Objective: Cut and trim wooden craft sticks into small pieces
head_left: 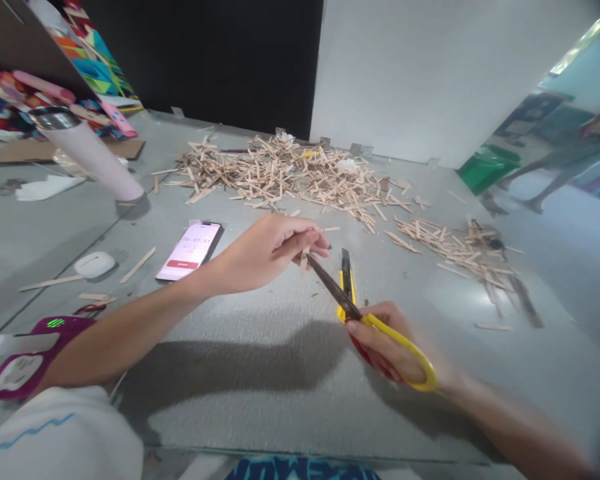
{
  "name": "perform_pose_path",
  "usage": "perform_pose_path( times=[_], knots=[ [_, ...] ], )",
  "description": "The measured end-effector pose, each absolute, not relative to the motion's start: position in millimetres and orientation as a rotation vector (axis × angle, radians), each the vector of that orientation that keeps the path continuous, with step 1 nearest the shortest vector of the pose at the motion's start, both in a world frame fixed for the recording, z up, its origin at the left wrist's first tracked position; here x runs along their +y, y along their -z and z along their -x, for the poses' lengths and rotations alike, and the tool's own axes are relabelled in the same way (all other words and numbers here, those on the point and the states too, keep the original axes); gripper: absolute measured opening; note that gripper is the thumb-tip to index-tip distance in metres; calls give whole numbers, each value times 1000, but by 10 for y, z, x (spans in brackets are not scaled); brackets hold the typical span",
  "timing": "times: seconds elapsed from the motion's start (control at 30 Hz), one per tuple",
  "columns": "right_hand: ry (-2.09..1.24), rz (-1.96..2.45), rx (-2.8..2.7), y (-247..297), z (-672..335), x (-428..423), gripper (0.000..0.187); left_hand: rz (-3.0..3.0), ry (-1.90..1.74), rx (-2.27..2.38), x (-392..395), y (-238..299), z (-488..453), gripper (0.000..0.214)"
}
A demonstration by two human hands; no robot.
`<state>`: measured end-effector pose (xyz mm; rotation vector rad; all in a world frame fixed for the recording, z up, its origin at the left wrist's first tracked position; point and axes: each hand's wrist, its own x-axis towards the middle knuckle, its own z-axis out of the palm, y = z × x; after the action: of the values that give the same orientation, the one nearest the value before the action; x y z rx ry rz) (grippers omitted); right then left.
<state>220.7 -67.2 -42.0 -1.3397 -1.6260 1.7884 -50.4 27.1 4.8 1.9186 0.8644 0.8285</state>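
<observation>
We see scissors with yellow and red handles, dark blades slanting toward between ten and eleven o'clock, tips at a pale, partly hidden wooden stick, nearly upright.

Phone, towards the worktop's left edge: screen digits reading 00:07:51; lettering on red button too small to read. Blue cloth, below near edge: capitals "EMU", partly cut off.

soft shadows on the table, glare at right; edges stretched, blurred.
</observation>
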Motion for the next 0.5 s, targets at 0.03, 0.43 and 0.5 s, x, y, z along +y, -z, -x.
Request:
perform_pose_path(
  times=[0.03,0.43,0.5],
  knots=[
    [-1828,1329,-1609,410,-2232,-661,67,-1978,-830,878,267,-49,504,41],
    [-1933,1091,-1562,409,-2380,-629,60,-1626,-801,957,282,-112,481,34],
    [-1960,1093,-1540,459,-2356,-630,61,-1638,-810,958,262,-117,478,33]
  ],
)
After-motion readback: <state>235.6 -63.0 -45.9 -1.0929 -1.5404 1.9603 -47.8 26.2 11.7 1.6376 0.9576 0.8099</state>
